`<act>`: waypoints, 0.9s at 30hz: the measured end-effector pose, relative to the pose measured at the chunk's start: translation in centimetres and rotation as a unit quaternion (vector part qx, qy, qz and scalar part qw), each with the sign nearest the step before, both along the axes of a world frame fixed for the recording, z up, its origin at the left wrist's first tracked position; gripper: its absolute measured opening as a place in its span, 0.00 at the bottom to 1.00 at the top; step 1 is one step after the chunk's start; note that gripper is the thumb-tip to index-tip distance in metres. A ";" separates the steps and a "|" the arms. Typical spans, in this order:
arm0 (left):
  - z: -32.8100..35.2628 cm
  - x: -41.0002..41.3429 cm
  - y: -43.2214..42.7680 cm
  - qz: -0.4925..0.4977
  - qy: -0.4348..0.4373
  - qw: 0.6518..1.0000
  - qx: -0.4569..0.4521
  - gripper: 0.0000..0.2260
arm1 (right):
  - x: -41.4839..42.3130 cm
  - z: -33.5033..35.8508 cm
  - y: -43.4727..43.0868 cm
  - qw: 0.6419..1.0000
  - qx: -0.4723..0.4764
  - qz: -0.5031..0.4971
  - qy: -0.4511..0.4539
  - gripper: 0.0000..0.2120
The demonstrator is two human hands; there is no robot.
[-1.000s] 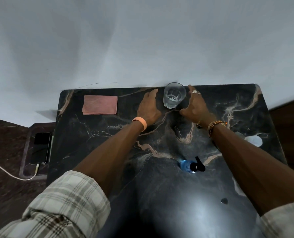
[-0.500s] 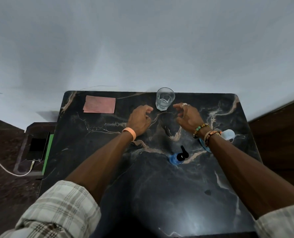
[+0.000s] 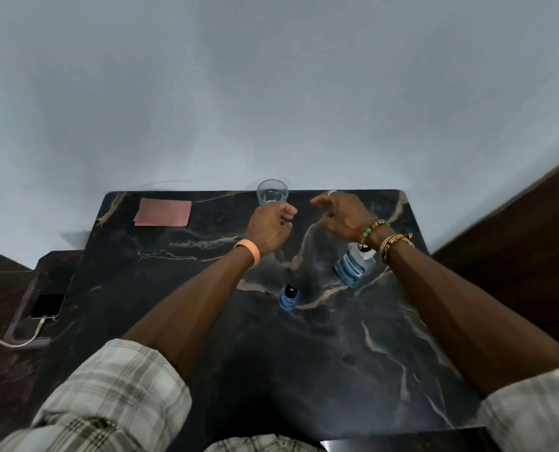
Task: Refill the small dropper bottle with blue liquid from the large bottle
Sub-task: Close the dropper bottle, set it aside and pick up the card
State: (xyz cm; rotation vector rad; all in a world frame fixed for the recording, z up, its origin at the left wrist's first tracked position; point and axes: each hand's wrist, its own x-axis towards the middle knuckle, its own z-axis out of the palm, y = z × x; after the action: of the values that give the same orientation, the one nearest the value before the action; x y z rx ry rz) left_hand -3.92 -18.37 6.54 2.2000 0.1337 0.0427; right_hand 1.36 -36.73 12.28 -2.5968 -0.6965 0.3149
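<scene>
Both hands empty: left hand (image 3: 269,230) loosely curled just in front of the glass (image 3: 272,192), right hand (image 3: 342,214) with fingers spread, hovering near the far edge of the tabletop (image 3: 320,370), gripping nothing. Neither bottle touched yet, so likely still at the reach stage. Small dropper bottle (image 3: 289,298) upright mid-tabletop, between the forearms: blue body, black dropper top on, small and light, probably easy to knock over. Large bottle (image 3: 353,264) just under the right wrist, near the right edge: clear plastic with blue liquid, white label with blue print, cap end partly hidden by the bracelets, so cap state unclear. Suggest: pin the small bottle by the body with one hand and unscrew the dropper top with the other, park the top clean side up. Then uncap the large one, bring its mouth close over the small neck, tilt slowly; narrow neck means easy spill. Keep the small bottle seated on the tabletop while pouring, not held in the air. Pink cloth (image 3: 163,212) at the far left for drips. Watch the right forearm near the large bottle when pulling back.
</scene>
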 end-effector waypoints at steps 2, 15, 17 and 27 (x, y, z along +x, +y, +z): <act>0.9 0.7 -2.2 -0.039 -0.002 0.999 -0.005 0.12 | 0.4 1.1 -2.0 1.000 0.013 -0.022 -0.012 0.23; -0.2 -0.1 -6.9 -0.077 0.001 0.997 0.028 0.13 | -1.8 0.4 -7.3 0.988 0.101 -0.113 -0.033 0.19; -0.1 -0.3 -5.3 -0.076 0.026 0.996 0.027 0.13 | -2.5 0.4 -6.1 0.990 0.113 -0.085 -0.025 0.19; -1.5 -3.3 1.2 -0.101 0.122 0.983 0.096 0.10 | -5.9 -2.3 -2.6 0.993 -0.024 0.061 0.094 0.21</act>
State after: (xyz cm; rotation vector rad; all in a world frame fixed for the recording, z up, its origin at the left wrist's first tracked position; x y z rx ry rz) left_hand -7.21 -17.16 5.01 2.3948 0.0434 -0.3414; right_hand -4.50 -39.35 9.97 -2.5304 -0.7898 0.6129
